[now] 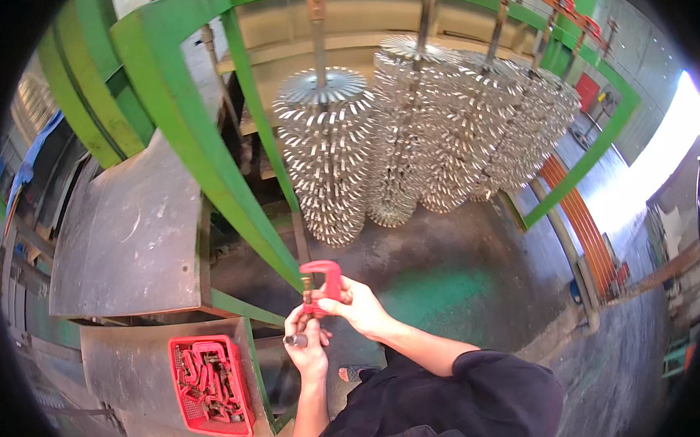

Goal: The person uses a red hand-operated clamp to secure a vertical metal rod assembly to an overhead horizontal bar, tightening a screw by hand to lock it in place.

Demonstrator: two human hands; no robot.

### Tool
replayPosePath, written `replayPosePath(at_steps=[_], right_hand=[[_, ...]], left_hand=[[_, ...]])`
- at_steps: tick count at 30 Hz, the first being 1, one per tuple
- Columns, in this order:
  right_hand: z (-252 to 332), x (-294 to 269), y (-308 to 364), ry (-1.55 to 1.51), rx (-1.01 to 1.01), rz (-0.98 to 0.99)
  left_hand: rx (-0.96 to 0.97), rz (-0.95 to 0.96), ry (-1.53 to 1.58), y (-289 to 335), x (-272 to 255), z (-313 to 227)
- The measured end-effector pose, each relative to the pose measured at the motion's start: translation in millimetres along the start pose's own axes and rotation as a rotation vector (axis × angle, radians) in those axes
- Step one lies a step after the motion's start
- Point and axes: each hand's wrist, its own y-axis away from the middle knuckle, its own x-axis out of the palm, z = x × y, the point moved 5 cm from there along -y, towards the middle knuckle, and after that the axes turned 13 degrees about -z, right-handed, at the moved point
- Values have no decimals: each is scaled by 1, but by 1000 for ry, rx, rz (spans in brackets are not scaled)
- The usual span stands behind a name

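Standing beside the green frame (209, 169), I watched the person hold a red C-shaped clamp (322, 285) up in front of the chest, close against the sloping green bar. The right hand (355, 303) was wrapped around the back of the clamp, fingers closed on its red body. The left hand (307, 345) was pinched below it on the dark end of the screw (296, 340), thumb and fingers closed as if to turn it.

Down to the left sat a red basket (211, 385) full of more red clamps, resting on a grey metal ledge (131, 357). Overhead hung racks of small bright metal pieces (328, 154) in tiers, well apart from the hands.

What worried me was the grip: the clamp was held high with only fingertips on the screw, so a slip could have dropped it onto the oily floor (444, 277) or pinched a finger between the screw tip and the jaw. I could not tell whether the clamp actually bit on the bar.
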Motion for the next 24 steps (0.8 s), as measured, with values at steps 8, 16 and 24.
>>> replayPosePath(at_steps=[8, 16, 24], right_hand=[[47, -104, 56, 159, -81, -142], [99, -197, 78, 116, -216, -125], [150, -255, 87, 132, -200, -77]], left_hand=[[-196, -67, 70, 46, 68, 8], [-328, -22, -35, 101, 152, 43], [-304, 57, 91, 125, 216, 56]])
